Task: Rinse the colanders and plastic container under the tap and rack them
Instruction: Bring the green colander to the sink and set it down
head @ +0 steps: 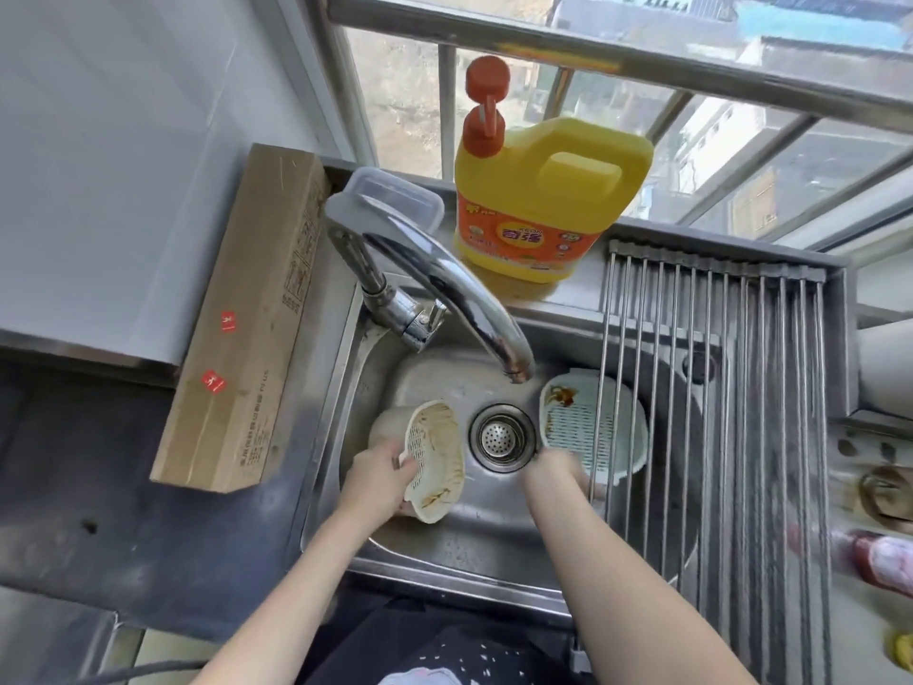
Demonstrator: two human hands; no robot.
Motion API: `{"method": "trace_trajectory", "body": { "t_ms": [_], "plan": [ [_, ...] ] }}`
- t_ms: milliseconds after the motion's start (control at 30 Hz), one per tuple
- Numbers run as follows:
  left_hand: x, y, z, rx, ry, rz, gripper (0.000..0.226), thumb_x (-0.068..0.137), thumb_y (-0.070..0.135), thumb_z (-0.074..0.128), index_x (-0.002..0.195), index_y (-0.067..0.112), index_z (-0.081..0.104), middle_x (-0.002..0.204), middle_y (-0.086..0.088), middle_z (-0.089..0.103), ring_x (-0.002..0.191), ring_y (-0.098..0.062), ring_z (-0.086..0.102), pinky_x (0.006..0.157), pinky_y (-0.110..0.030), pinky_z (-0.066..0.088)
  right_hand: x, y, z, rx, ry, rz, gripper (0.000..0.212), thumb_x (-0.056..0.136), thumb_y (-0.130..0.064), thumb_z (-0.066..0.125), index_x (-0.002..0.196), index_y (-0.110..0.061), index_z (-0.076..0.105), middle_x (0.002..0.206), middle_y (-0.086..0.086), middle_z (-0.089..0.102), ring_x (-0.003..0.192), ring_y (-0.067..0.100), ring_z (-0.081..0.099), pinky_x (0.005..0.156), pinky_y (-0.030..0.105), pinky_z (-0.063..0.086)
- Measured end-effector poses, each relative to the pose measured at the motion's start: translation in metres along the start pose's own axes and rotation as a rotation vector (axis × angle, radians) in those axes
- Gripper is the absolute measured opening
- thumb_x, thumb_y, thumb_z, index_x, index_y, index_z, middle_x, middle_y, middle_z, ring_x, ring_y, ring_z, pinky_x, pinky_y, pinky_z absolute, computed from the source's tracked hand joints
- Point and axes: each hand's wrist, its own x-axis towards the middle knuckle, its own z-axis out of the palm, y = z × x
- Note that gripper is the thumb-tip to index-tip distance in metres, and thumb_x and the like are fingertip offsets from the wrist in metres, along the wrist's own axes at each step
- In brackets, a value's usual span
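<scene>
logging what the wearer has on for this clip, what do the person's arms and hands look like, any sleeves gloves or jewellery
Both forearms are bare all the way to the bottom edge of the picture: no sleeves show. The left hand has no glove, ring or watch visible. The right hand is motion-blurred, so small items like rings cannot be ruled out, but no glove or wristband shows. No markings on either arm.

Colanders: two, a cream colander [437, 462] and a pale green colander [583, 427], both in the sink [444, 546]
Hands: two, left hand [378, 474], right hand [556, 469]
Taps: one tap [444, 284]
Detergent jugs: one yellow jug [548, 200]
Drying racks: one roll-up rack [716, 388]
Clear plastic containers: one container [395, 195]
Cardboard boxes: one box [247, 318]
</scene>
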Motion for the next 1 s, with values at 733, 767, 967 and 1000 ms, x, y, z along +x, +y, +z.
{"method": "trace_trajectory", "body": {
  "t_ms": [733,767,967,1000],
  "plan": [
    [0.019,0.003,0.017,-0.293,-0.187,-0.121,0.021,0.094,0.018,0.054,0.079,0.004,0.051,0.066,-0.017,0.059,0.041,-0.013,0.061,0.041,-0.022,0.051,-0.028,0.033,0.061,0.286,0.23,-0.739,0.029,0.08,-0.004,0.054,0.109,-0.004,0.056,0.11,0.011,0.055,0.104,0.026,0.052,0.089,0.029,0.039],
    [0.019,0.005,0.019,-0.311,-0.185,-0.129,0.023,0.095,0.017,0.054,0.075,0.006,0.049,0.063,-0.015,0.056,0.039,-0.012,0.06,0.039,-0.021,0.05,-0.032,0.032,0.063,0.18,0.243,-0.89,0.031,0.078,-0.004,0.056,0.11,-0.006,0.056,0.112,0.01,0.053,0.108,0.025,0.048,0.09,0.026,0.034],
    [0.019,0.006,0.026,-0.297,-0.22,-0.082,0.019,0.095,0.016,0.053,0.081,0.005,0.049,0.059,-0.014,0.05,0.038,-0.015,0.053,0.036,-0.019,0.045,-0.03,0.017,0.066,-0.002,0.201,-1.027,0.028,0.089,-0.026,0.059,0.109,-0.005,0.057,0.113,0.013,0.055,0.11,0.026,0.045,0.09,0.03,0.033],
    [0.019,0.005,0.026,-0.326,-0.249,-0.091,0.018,0.096,0.017,0.051,0.084,0.004,0.05,0.06,-0.014,0.053,0.037,-0.014,0.057,0.038,-0.021,0.049,-0.029,0.015,0.065,-0.006,0.198,-1.018,0.025,0.09,-0.025,0.058,0.106,-0.006,0.059,0.112,0.012,0.056,0.108,0.025,0.046,0.089,0.029,0.033]
  ]
}}
